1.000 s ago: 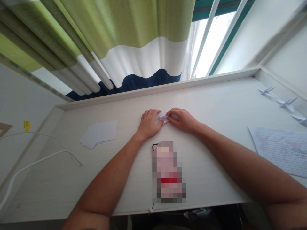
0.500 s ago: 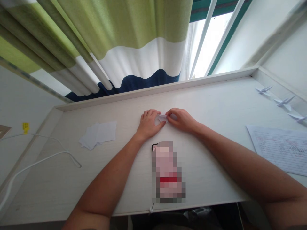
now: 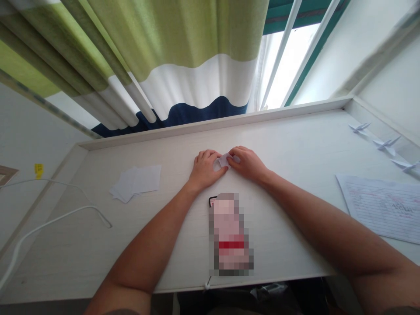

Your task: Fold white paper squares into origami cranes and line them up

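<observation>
A small folded piece of white paper (image 3: pixel 224 160) lies on the white desk (image 3: pixel 183 245) between my two hands. My left hand (image 3: pixel 206 168) rests at its left side, thumb and fingertips on the paper's edges. From the right, my right hand (image 3: pixel 247 162) pinches the paper between thumb and index finger. Part of the paper is covered by my right fingers. Closer to me lies a phone (image 3: pixel 212 201), mostly blurred out by a pixel mask.
Loose white paper sheets (image 3: pixel 146 178) lie to the left, near a white cable (image 3: pixel 62 223). Several folded paper pieces (image 3: pixel 387 143) stand along the desk's right edge, beyond a lined, written sheet (image 3: pixel 387 205). A raised rim (image 3: pixel 216 120) runs along the back below the curtain (image 3: pixel 183 35).
The flap of the paper between my hands has shifted, and a squarer face of it shows now. Both hands stay nearly in place; the view has moved slightly.
</observation>
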Available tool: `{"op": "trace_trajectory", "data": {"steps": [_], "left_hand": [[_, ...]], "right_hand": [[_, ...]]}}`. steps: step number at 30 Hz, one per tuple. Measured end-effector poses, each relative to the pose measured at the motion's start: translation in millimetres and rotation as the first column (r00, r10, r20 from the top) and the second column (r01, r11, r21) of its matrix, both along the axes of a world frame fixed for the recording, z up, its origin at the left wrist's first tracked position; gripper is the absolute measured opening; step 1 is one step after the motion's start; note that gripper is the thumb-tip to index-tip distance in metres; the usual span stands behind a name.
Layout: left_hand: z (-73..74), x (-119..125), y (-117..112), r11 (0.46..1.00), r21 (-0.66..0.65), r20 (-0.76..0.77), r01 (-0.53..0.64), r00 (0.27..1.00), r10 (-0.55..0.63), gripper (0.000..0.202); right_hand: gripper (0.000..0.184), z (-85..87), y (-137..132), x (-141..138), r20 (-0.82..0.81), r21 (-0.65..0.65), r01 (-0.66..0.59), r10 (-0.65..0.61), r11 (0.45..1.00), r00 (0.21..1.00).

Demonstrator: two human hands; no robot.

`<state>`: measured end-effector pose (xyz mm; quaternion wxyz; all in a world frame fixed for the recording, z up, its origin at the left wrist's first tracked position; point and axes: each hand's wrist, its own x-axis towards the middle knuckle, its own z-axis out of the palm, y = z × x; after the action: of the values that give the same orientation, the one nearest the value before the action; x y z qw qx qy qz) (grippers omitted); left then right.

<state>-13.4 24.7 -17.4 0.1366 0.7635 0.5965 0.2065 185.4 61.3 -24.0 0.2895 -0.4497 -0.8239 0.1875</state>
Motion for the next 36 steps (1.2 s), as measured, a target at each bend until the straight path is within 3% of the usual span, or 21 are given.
{"op": "trace_trajectory", "data": {"steps": [20,32,36], "left_hand": [[2.2,2.9,-0.3,1.000,-0.001,0.002,-0.009,1.000,0.009,0.032],[1.0,3.1,0.2,1.000,0.006,-0.015,0.011,1.000,-0.011,0.032],[0.7,3.1,-0.8,1.000,0.019,-0.028,0.014,1.000,-0.014,0.033]], "right_hand": [[0.010,-2.2,-1.0,-7.5,0.060,0.027,0.092,-0.094,0.995,0.994],[0.016,3.2,-6.1,-15.4,0.219,0.168,0.038,-0.075,0.985,0.973],[0.016,2.9,-6.5,-18.6,0.154,0.115,0.080,-0.097,0.990,0.983]]}}
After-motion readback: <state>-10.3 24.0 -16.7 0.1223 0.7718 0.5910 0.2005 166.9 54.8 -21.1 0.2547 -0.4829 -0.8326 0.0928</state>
